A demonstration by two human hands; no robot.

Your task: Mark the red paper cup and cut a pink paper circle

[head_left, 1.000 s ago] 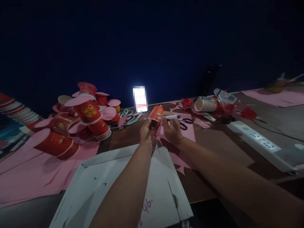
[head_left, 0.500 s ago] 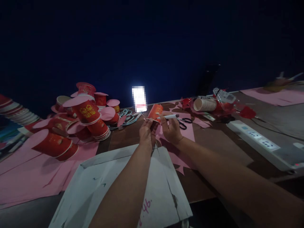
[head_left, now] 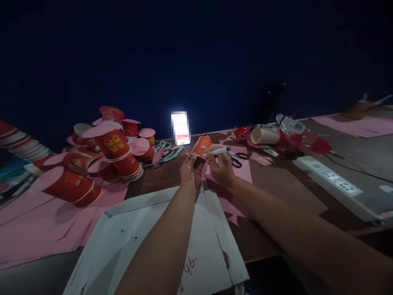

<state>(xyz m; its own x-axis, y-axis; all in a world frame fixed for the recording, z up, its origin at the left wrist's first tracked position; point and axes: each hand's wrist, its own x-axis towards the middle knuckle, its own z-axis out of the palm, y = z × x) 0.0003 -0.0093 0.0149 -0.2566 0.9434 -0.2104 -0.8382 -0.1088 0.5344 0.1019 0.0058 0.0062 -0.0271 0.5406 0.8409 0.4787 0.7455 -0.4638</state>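
1. The left hand (head_left: 190, 171) is closed around a small red paper cup with gold print (head_left: 202, 146). It pinches the cup at the near end and holds it tilted, almost on its side, just above the brown wooden table (head_left: 276, 180).
2. The right hand (head_left: 221, 169) grips a slim white marker pen (head_left: 218, 151) between thumb and fingers. The pen lies roughly level, with its left end at the cup's side (in this dim light I cannot tell whether the tip actually touches).
3. The two hands sit close together near the middle of the table, over a jagged-edged pink paper sheet (head_left: 242, 171). A pair of black-handled scissors (head_left: 238, 159) lies on that sheet just beyond the right hand.
4. To the left, well apart from the hands, is a heap of red paper cups capped with pink paper discs (head_left: 113, 145). It sits on a wide spread of pink paper (head_left: 37, 221).
5. Nearer the person, a large scuffed white cardboard sheet (head_left: 147, 233) lies under the left forearm.
6. To the right, a long white power strip (head_left: 334, 182) runs along the table. Behind it, a nested stack of paper cups (head_left: 265, 135) lies on its side.
7. A bright white screen (head_left: 180, 127) glows at the table's far edge against the dark blue wall. Teal loops (head_left: 166, 148) lie just beside it.
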